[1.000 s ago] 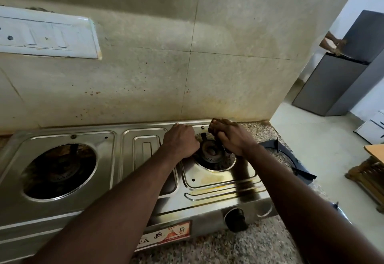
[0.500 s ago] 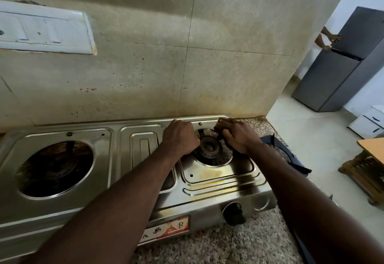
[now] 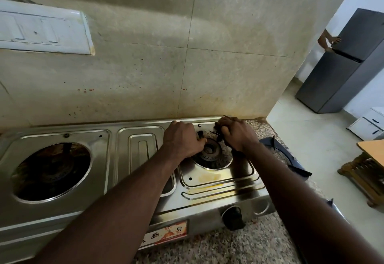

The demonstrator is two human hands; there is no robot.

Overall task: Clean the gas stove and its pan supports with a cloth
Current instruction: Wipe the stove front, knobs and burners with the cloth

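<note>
Two hands work at the right burner (image 3: 209,153) of the gas stove (image 3: 207,203), which sits against the wall at the back of the worktop (image 3: 228,247). The right hand (image 3: 236,133) clenches a dark cloth (image 3: 218,133) at the well's rear rim, likely scrubbing there. The left hand (image 3: 182,139) rests curled beside it, probably bracing; whether it grasps anything I cannot tell. One pan support (image 3: 291,159) lies near the worktop's right edge, seemingly lifted off for access

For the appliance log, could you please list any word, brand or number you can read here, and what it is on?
Sticker on the front of the stove: printed marks and a picture, too blurred to read.
Switch plate on the wall: no text visible.
Nothing readable elsewhere.
</note>
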